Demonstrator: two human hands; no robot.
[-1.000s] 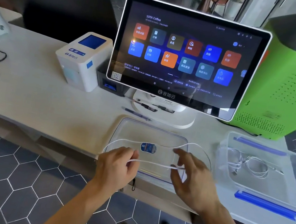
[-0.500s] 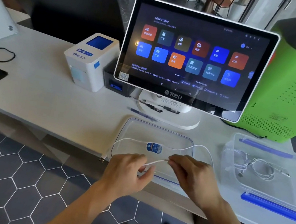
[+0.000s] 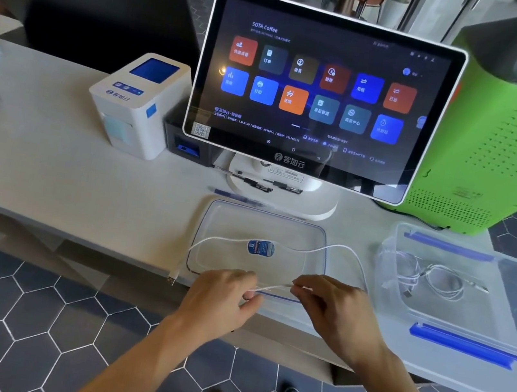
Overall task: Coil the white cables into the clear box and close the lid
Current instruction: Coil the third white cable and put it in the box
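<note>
The clear box (image 3: 458, 295) is sitting open at your right, already holding coiled cables; its lid (image 3: 262, 230) is lying flat before you. Your left hand (image 3: 220, 301) and right hand (image 3: 333, 312) are each pinching the white cable (image 3: 337, 247), which is looping over the lid.

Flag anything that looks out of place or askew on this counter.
The white cable sprawls across the clear lid, one plug end hanging off the counter edge. Nothing spilled or damaged.
</note>
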